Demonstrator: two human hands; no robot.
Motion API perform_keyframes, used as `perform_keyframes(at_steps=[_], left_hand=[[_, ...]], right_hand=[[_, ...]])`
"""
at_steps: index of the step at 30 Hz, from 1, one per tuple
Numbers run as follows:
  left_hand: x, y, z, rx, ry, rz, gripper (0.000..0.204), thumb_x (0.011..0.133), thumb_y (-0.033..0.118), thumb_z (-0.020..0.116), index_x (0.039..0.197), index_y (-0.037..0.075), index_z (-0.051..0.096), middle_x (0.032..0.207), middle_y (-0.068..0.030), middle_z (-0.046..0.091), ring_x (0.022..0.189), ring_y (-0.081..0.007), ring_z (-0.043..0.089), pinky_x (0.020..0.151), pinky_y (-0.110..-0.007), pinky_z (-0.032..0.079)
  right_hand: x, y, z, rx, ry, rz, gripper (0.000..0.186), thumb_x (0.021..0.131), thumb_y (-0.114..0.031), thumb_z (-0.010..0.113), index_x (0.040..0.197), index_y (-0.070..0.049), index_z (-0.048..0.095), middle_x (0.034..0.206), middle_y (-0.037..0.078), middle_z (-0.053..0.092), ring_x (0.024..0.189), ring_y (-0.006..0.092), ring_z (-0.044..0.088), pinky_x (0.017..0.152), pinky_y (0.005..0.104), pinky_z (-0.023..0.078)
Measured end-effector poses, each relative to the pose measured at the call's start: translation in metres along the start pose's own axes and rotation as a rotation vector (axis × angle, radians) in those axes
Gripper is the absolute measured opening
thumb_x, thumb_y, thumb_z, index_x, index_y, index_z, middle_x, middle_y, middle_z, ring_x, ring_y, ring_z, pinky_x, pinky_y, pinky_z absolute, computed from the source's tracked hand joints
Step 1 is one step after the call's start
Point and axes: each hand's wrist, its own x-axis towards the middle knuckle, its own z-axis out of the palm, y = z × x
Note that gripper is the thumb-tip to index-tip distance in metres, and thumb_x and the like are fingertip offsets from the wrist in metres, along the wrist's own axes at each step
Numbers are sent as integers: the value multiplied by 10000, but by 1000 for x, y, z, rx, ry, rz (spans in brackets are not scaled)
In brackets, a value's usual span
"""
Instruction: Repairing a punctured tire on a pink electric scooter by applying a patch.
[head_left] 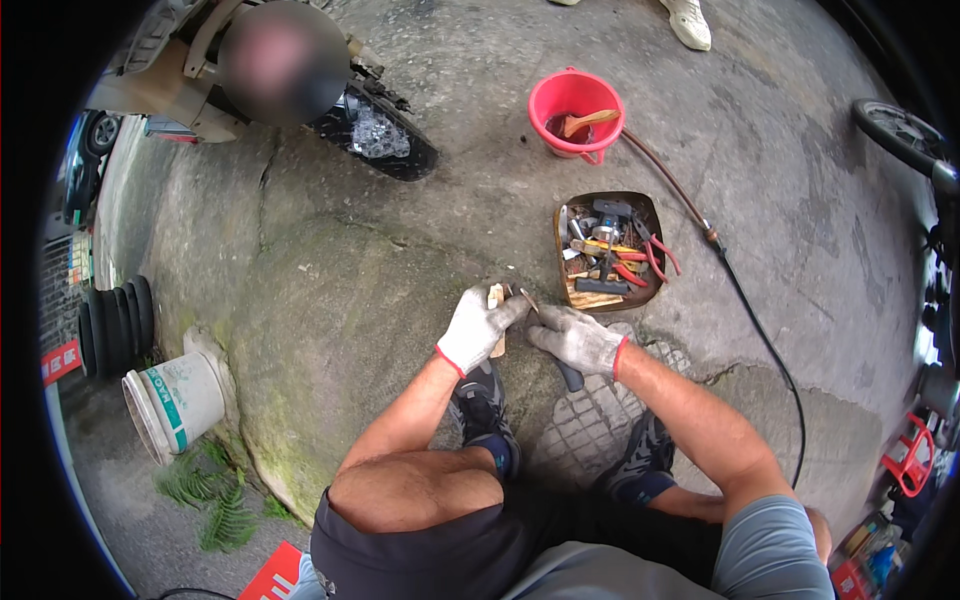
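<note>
My left hand (473, 327), in a grimy white work glove, is closed on a pale wooden piece (497, 343) held upright. My right hand (574, 338), gloved alike, is closed round a tool (571, 376) with a dark handle sticking out below it. A thin metal piece shows between the fingertips of both hands; which tool it belongs to I cannot tell. Just beyond my hands sits a rusty square tin (562, 290) holding several pliers, red-handled and yellow-handled tools and metal parts.
A red bucket (548, 100) with a wooden brush stands ahead. A hose (758, 325) runs along the right. A scooter part (405, 150) is upper left, a white bucket (200, 400) and tires (120, 325) left, a wheel (895, 130) right. Someone's shoe (688, 25) shows at top.
</note>
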Motion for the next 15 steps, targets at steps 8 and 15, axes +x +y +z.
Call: perform_keyframes(at_steps=[8, 15], left_hand=[[1, 6, 0, 231, -70, 80, 164, 861, 128, 656, 976, 12, 640, 779, 6, 594, 692, -85, 522, 616, -277, 444], [3, 1, 0, 143, -52, -63, 194, 853, 119, 680, 996, -4, 635, 794, -14, 605, 710, -94, 542, 640, -272, 461]], right_hand=[[-10, 1, 6, -91, -13, 16, 474, 949, -346, 478, 1175, 67, 532, 1145, 310, 569, 1133, 442, 523, 967, 461, 410], [-10, -5, 5, 77, -54, 125, 488, 944, -368, 481, 1172, 59, 537, 1151, 304, 577, 1131, 423, 537, 952, 453, 417]])
